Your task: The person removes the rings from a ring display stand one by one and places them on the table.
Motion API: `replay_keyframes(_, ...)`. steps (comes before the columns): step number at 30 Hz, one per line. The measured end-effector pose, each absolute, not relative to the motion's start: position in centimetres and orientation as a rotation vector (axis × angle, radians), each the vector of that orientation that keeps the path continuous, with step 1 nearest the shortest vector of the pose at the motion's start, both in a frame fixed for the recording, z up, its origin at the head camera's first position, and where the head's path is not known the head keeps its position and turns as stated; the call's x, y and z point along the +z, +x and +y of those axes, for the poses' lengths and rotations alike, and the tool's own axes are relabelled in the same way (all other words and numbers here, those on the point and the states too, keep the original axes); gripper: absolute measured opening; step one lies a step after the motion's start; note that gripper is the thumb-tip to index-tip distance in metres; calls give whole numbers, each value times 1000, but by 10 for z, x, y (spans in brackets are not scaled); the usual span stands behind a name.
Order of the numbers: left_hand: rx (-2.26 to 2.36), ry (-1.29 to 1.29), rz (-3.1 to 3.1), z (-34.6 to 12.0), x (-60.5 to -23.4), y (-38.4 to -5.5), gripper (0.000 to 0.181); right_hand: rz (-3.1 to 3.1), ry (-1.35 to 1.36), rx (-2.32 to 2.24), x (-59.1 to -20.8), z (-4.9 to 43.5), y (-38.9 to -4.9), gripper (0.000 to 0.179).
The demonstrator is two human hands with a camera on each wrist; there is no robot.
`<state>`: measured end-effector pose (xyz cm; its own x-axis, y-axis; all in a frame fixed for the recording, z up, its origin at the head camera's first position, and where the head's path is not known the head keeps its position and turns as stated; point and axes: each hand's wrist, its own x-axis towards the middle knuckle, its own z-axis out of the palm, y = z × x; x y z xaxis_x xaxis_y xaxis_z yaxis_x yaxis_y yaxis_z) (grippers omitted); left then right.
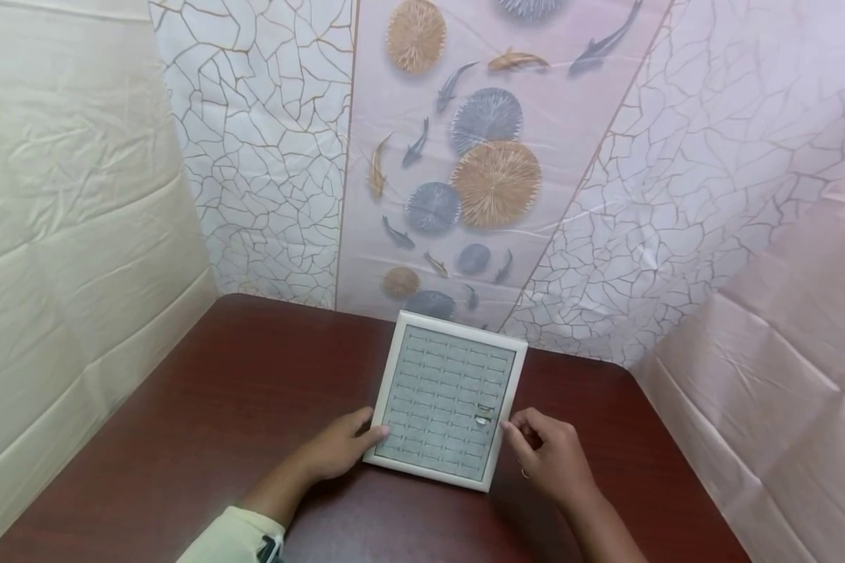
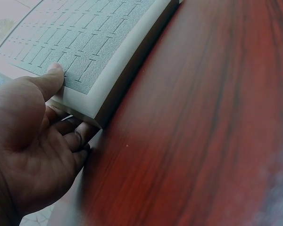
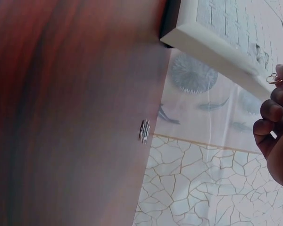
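A white-framed ring display tray with a grey slotted pad stands tilted up on the table. Its left edge is gripped by my left hand, the thumb on the front and the fingers curled beneath. Two rings sit in slots near the pad's right side. My right hand is beside the tray's right edge, pinching a small gold-coloured ring between thumb and fingertips.
A small cluster of rings lies on the dark red wooden table, seen in the right wrist view. Patterned cloth hangs behind the table, and plain pale cloth hangs at the left.
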<state>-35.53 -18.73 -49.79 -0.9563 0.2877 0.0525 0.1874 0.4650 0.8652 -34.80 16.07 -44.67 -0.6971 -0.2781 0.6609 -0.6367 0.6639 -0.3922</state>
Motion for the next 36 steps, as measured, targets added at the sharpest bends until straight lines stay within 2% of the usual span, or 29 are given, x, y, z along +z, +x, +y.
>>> replay_keyframes(9, 1515, 415, 2599, -187, -495, -354, 47, -2533, 583, 867, -446, 170, -343, 19)
replay_keyframes(17, 1517, 411, 2586, -187, -496, -355, 45, -2625, 588, 825, -449, 184, -343, 22)
replay_keyframes(24, 1522, 399, 2586, -187, -496, -355, 48, -2874, 466, 703, -451, 197, -346, 20)
replay_keyframes(36, 1525, 412, 2584, -187, -497, -355, 47, -3102, 591, 561, -460, 207, -351, 26)
